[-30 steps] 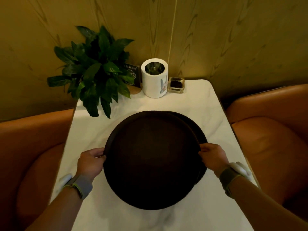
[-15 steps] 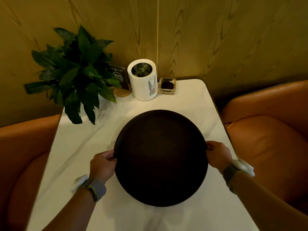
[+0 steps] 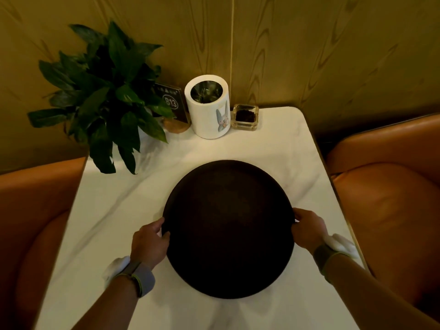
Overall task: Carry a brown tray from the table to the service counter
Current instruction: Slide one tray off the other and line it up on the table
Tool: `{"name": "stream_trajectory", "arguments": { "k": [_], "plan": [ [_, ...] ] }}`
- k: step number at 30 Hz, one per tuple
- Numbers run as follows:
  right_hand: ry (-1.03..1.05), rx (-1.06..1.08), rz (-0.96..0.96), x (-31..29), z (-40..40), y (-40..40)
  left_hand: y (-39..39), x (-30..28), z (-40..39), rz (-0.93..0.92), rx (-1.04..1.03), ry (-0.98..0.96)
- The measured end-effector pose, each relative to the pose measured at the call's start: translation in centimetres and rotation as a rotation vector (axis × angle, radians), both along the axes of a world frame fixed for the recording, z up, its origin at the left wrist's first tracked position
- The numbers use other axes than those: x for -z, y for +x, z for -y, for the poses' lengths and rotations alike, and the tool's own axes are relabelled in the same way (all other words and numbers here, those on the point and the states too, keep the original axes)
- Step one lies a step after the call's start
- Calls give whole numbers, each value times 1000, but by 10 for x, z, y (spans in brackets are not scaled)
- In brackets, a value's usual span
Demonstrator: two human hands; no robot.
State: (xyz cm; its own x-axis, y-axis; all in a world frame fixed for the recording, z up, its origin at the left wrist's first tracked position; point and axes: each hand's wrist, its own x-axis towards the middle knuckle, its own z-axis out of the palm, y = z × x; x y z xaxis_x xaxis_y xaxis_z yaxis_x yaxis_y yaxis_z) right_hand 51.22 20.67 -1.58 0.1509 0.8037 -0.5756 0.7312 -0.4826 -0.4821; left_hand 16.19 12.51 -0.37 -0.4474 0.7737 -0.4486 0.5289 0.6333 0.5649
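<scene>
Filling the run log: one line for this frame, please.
phase: grasp | left hand: shut on brown tray | right hand: shut on tray | tray: over white table, empty

Far table [image 3: 273, 148] edge blocked: plant [image 3: 104, 91], sign [image 3: 170, 101], white cylinder [image 3: 209, 110], glass dish [image 3: 245, 116]. Tabletop between those and tray [image 3: 228, 229] bare.

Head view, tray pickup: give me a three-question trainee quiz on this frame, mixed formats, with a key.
1. True or false: both hands grip the brown tray by opposite edges.
2. Which thing stands nearest the white cylinder? A) the glass dish B) the potted plant C) the left hand
3. Fill in: the sign behind the plant reads ____.

Key: 1 true, with the right hand on the other edge; 2 A; 3 B13.
</scene>
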Motion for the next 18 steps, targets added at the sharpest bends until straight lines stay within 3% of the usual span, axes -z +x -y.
{"name": "stream_trajectory", "arguments": {
  "k": [18],
  "plan": [
    [38, 284, -242, 8, 16, -1, -15, 39, -29, 346, -429, 40]
  ]
}}
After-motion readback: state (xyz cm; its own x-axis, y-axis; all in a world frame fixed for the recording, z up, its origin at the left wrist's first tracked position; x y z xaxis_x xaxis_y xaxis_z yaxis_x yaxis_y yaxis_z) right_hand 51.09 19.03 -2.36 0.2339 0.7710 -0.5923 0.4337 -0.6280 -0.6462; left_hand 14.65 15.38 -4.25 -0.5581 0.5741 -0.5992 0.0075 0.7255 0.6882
